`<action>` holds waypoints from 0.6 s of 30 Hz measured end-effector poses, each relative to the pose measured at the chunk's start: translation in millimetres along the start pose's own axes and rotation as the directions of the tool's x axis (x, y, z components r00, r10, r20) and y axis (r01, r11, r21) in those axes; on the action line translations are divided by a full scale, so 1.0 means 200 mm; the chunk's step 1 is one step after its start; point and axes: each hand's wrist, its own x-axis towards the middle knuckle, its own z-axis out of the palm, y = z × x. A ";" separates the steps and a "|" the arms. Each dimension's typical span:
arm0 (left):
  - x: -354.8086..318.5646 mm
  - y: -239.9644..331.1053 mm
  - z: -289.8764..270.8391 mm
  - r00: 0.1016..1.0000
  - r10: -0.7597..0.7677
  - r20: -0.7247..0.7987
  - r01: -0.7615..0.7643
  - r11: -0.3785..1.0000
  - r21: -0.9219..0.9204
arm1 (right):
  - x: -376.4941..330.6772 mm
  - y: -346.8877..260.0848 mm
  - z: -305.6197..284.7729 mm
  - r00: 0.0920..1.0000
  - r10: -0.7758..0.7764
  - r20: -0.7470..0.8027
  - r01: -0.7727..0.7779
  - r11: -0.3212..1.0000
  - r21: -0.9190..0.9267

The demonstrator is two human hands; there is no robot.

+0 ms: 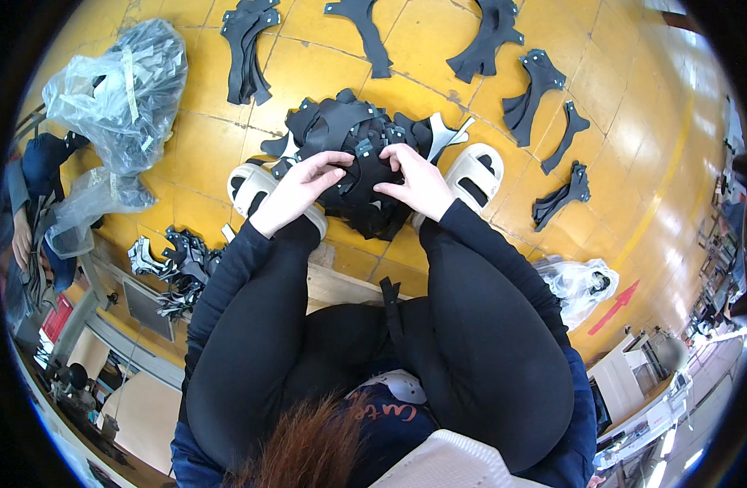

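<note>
The left hand point(312, 183) and the right hand point(414, 180) reach down to a big messy pile of flat, black, curved pieces that look like cloth point(365, 207). The pile lies right under the hands, on the floor between the feet, maybe so both hands can get to it easily. The fingers of both hands are bent and seem to touch the pile. I cannot tell if they pinch a piece.

A pale, flat, forked piece point(445, 137) sticks out just past the right hand. A cream sandal with wide straps point(476, 175) sits beyond each wrist, close to the pile.

Past the hands lie small black stacks of long curved pieces point(247, 58), well apart, perhaps so they do not mix. Left of the hands are a big, clear, crinkly plastic bag point(133, 93) and, nearer the body, a heap of black and grey pieces point(186, 264).

The floor is shiny yellow tile point(308, 49) with dark lines. To the right of the hands, nearer the body, a red painted arrow point(613, 307) marks it. Far left, another person's hand point(21, 240) shows.
</note>
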 end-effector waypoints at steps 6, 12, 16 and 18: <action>0.00 0.00 -0.01 1.000 -0.011 0.022 0.012 0.999 -0.034 | 0.01 0.03 0.02 0.998 -0.056 0.021 0.056 0.998 -0.024; 0.00 0.00 -0.01 0.999 -0.018 0.045 0.018 1.000 -0.013 | 0.02 0.05 0.03 0.961 -0.272 -0.046 0.274 0.961 0.032; 0.01 0.00 -0.01 0.998 -0.033 0.047 0.033 0.999 0.000 | 0.00 0.07 0.02 0.982 -0.186 -0.020 0.186 0.982 -0.015; 0.01 0.01 0.00 0.998 -0.038 0.046 0.038 0.999 -0.001 | 0.00 0.07 0.02 0.993 -0.115 -0.037 0.114 0.993 -0.018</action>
